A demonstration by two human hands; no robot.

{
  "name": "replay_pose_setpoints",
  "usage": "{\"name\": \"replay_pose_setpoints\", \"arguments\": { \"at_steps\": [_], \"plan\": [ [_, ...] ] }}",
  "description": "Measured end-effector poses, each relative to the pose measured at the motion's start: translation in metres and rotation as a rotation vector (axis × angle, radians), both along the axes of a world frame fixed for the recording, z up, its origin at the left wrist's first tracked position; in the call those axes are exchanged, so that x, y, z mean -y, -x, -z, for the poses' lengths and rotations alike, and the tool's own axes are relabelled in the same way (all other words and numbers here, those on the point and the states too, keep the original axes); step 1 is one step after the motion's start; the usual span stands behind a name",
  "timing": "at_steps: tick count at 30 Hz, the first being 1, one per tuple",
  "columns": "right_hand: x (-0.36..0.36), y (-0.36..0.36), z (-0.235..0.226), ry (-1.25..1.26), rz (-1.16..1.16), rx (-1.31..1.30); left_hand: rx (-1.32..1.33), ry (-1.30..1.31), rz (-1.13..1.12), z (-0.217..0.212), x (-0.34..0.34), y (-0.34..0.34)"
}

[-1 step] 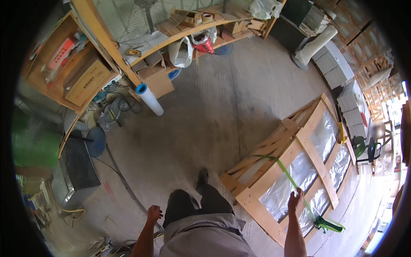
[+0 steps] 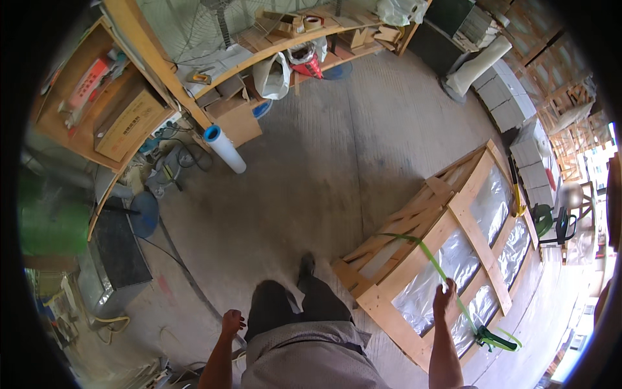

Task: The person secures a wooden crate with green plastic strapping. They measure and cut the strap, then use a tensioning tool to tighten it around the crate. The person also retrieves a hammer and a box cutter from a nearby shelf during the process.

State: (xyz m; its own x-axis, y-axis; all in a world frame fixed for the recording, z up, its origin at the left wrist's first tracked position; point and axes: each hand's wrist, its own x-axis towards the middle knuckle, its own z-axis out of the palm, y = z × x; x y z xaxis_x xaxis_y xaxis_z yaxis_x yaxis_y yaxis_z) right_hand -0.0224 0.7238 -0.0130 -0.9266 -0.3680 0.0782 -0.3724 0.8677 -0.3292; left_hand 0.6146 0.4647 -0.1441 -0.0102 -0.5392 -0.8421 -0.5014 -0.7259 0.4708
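Green strap (image 2: 430, 258) | laid across slatted crate (image 2: 481, 259) on floor (image 2: 311, 162), ratchet (image 2: 492, 338) at its edge | seemingly slack, not yet taut | right grip (image 2: 444, 301) beside strap, left grip (image 2: 232, 323) away; whether either pinches anything, cannot tell

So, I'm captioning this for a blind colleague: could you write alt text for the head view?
A person's right hand is at a green strap, grip unclear, across a slatted wooden crate with clear plastic showing through; the left hand appears empty. Beyond, a white roll with a blue end stands near a cluttered workbench.
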Motion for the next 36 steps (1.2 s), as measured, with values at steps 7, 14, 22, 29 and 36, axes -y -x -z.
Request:
{"name": "replay_pose_setpoints", "arguments": {
  "at_steps": [7,14,22,29,36],
  "plan": [
    [0.139,-0.004,-0.003,-0.143,0.054,0.124,0.018,-0.087,0.089,0.005,0.111,0.026],
    [0.164,-0.017,0.021,-0.438,0.087,0.101,0.030,-0.059,0.232,0.013,0.295,0.080],
    [0.181,-0.002,0.004,-0.009,0.469,0.079,0.047,-0.033,0.402,0.041,0.436,0.139],
    [0.133,0.042,0.045,0.702,0.651,0.206,-0.018,-0.034,0.539,0.050,0.481,0.243],
    [0.151,0.256,-0.013,1.226,0.840,0.383,0.007,-0.038,0.814,0.093,0.515,0.345]
  ]
}}
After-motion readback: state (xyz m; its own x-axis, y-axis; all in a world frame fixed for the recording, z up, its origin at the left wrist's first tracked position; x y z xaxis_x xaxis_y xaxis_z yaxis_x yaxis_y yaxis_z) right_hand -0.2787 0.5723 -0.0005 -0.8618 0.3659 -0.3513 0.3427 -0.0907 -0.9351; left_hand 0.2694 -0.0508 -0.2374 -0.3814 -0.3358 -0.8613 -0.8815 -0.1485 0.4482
